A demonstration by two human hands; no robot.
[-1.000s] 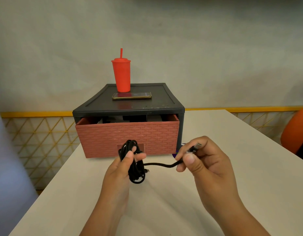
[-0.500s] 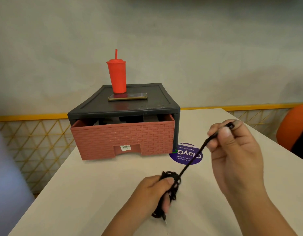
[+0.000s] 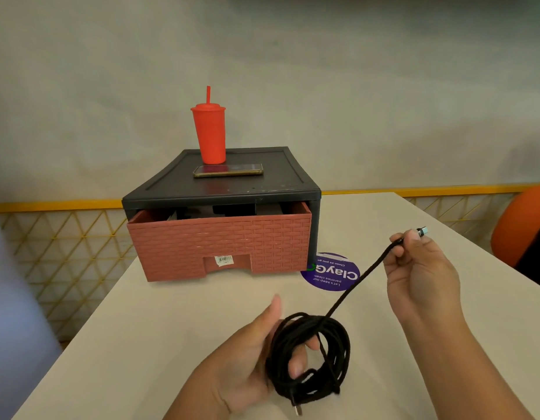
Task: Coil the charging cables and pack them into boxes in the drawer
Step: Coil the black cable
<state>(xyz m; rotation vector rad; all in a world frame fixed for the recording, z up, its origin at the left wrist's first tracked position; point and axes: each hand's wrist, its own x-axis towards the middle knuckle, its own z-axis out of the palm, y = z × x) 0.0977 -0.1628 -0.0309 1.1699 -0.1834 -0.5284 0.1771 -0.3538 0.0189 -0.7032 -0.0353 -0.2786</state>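
Black cable (image 3: 311, 350) coiled round left hand (image 3: 247, 359), end pinched by right hand (image 3: 420, 277).

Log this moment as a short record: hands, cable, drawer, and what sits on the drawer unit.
left hand: holds the coiled charging cable, fingers through its loops
right hand: pinches the cable's free end just below the plug
cable run: one straight stretch rises from the coil to the right hand
drawer: partly open; contents dark, unclear
unit top: red cup with straw, phone flat in front
table: purple round sticker beside the unit
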